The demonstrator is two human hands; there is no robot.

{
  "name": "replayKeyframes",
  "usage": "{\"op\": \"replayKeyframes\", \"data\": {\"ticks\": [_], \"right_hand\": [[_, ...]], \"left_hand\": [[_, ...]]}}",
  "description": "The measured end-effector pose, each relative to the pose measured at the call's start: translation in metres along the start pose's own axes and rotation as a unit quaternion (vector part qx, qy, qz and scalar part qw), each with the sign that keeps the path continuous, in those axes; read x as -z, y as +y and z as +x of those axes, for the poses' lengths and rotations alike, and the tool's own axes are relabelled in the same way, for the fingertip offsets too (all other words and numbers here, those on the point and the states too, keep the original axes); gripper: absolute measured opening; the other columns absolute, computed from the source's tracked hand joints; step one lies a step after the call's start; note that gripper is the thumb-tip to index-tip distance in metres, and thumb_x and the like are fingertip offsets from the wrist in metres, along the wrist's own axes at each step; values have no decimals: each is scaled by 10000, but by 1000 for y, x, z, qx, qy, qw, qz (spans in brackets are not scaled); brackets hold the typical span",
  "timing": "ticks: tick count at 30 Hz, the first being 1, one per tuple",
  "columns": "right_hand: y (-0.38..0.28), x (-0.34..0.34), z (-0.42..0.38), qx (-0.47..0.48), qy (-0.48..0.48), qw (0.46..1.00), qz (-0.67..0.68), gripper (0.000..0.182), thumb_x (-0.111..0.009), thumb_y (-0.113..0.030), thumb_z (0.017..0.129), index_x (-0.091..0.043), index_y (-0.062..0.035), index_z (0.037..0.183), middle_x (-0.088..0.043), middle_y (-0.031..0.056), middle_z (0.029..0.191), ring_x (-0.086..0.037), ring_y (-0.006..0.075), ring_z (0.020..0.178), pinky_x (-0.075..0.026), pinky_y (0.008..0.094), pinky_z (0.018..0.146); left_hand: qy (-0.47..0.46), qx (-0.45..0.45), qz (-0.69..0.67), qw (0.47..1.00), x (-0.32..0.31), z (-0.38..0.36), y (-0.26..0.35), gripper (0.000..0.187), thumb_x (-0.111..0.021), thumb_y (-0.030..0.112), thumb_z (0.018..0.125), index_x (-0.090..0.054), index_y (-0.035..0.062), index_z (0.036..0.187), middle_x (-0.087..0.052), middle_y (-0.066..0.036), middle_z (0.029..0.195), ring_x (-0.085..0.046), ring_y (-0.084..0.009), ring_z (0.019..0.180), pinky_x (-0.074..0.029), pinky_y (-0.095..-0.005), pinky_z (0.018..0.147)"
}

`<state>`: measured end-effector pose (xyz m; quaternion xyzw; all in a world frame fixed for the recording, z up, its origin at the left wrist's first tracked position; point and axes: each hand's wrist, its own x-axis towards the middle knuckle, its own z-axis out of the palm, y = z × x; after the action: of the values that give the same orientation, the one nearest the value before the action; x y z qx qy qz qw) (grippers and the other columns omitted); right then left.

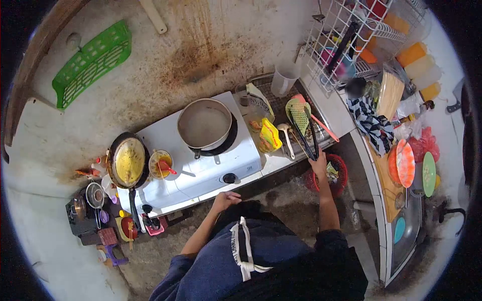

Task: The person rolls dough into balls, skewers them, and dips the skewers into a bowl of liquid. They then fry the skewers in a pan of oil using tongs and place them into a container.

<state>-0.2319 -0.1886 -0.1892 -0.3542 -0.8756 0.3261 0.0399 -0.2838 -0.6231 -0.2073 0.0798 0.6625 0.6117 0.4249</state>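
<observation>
My right hand [318, 164] is closed round the handle end of black-handled tongs [306, 142], beside the stove at the counter's front edge. The tongs reach up over a green slotted utensil [298, 114] on a tray. Near my body, in front of the stove, my left hand [227, 200] is held with its fingers curled; whether it holds anything is hidden. A white ladle [286, 139] and a yellow packet [270, 136] lie left of the tongs. On the white stove [211, 170] sits a deep grey pan [205, 123].
A frying pan [128, 161] with yellow contents and a cup [159, 164] with a red spoon stand at the stove's left. A red basket [341, 176] is on the floor below my right hand. At the right are a dish rack [346, 45], plates [405, 161] and a sink [404, 251].
</observation>
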Motion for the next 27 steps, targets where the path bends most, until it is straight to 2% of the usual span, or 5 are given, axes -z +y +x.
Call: {"op": "replayKeyframes", "data": {"ticks": [7, 9, 12, 16, 27], "right_hand": [[-7, 2, -18, 53, 54, 996, -38, 722, -634, -134, 715, -278, -97, 1342, -376, 198, 1269, -395, 388, 1138, -327, 448, 955], [-25, 5, -37, 102, 216, 961, -139, 415, -568, -122, 778, -465, -68, 1176, -458, 175, 1168, -465, 379, 1027, -390, 422, 873], [-38, 6, -47, 74, 207, 972, -87, 165, -485, -149, 845, -546, -32, 944, -534, 172, 1008, -524, 382, 870, -432, 436, 771], [-35, -6, -37, -40, 59, 996, -55, 349, -364, -311, 894, -566, -27, 872, -586, 234, 861, -559, 407, 816, -438, 486, 712], [-23, -26, -31, -111, 34, 982, 149, 294, -414, -276, 856, -602, -52, 887, -617, 150, 797, -595, 306, 773, -436, 388, 702]], "left_hand": [[32, 48, 39, 998, 4, -29, 21, 314, -742, 66, 670, -609, -23, 940, -646, -21, 685, -567, -66, 619, -441, -208, 605], [33, 51, 23, 998, 0, -32, 27, 331, -751, 77, 664, -605, -23, 943, -631, -9, 661, -553, -60, 606, -437, -211, 600], [40, 58, 25, 997, -6, -32, 24, 387, -769, 102, 654, -583, -26, 969, -606, 4, 625, -530, -48, 591, -428, -209, 592], [7, 43, 25, 999, -14, -28, 8, 417, -763, 115, 666, -559, -14, 1007, -626, -10, 658, -537, -48, 598, -428, -201, 590], [-11, 28, 69, 997, -31, -23, 10, 440, -751, 114, 678, -531, -11, 1038, -641, -33, 690, -569, -62, 640, -443, -204, 610]]}}
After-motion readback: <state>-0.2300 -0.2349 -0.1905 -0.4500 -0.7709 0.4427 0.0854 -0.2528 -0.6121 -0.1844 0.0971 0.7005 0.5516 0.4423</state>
